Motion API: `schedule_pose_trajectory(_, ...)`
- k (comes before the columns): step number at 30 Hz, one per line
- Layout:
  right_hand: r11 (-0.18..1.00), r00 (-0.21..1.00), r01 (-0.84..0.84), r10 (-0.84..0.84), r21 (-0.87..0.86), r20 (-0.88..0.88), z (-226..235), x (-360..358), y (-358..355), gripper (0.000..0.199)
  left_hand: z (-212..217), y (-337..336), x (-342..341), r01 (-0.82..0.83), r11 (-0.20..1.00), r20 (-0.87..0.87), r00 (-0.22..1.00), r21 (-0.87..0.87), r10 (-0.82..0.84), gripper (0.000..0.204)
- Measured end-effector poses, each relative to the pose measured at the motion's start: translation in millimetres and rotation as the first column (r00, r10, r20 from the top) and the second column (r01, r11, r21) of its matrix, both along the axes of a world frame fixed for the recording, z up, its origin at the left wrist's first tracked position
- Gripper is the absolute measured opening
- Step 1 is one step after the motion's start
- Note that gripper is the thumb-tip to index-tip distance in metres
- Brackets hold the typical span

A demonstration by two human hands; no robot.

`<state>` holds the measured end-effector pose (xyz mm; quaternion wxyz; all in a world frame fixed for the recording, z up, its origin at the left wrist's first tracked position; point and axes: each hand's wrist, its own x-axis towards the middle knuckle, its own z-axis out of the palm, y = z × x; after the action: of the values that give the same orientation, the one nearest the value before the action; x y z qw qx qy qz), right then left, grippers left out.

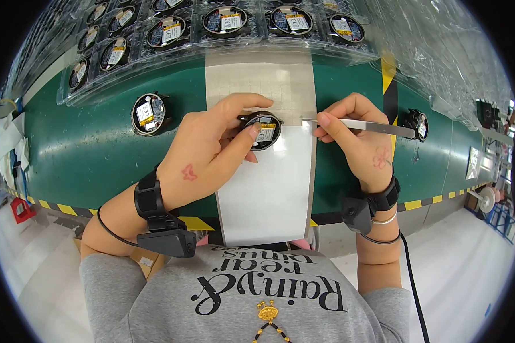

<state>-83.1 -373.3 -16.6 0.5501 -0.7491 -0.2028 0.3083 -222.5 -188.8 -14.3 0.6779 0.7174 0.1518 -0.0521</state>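
Note:
My left hand (203,146) grips a round, open-backed smartwatch case (267,136) between thumb and fingers, above the white strip. Inside the case show a white-labelled battery and part of a circuit board; the thumb covers its left edge. My right hand (355,134) pinches steel tweezers (377,127). Their fine tips point left toward the case and stay apart from it, over the translucent gridded sheet (252,86). Whether the tips hold anything is too small to tell.
Trays (189,48) of several similar cases line the far side of the green mat (109,154). One loose case (149,114) lies left of my hands, another (419,124) at the right. A white strip (263,194) runs down the middle. Plastic wrap (440,51) hangs at the far right.

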Motion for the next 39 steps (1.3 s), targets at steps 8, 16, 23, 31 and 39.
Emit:
schedule_pose_trajectory(8,0.967,0.999,0.036,-0.028,0.251,-0.037,7.1,-7.4,-2.7,0.014,-0.5,5.3,-1.0,-0.013,0.985,0.026,1.0,-0.174,0.018,0.032)
schedule_pose_trajectory(16,0.888,0.983,-0.16,0.102,0.431,0.155,9.9,-25.6,26.2,0.011,2.3,4.0,-5.4,-0.004,0.883,0.094,0.994,-0.47,0.055,0.03)
schedule_pose_trajectory(23,0.874,0.985,-0.12,0.045,0.472,0.168,-3.1,-32.1,28.4,0.012,0.1,8.6,-4.1,0.008,0.904,0.046,0.999,-0.428,0.013,0.029)
schedule_pose_trajectory(31,0.875,0.95,-0.214,0.082,0.435,0.303,-7.3,-28.7,25.7,0.014,-0.7,9.4,-2.6,0.007,0.901,0.023,1.0,-0.434,0.003,0.028)
schedule_pose_trajectory(39,0.875,0.939,-0.243,0.104,0.418,0.328,-7.2,-28.3,24.2,0.016,0.5,10.3,-2.9,0.017,0.908,0.03,1.0,-0.418,-0.005,0.028)
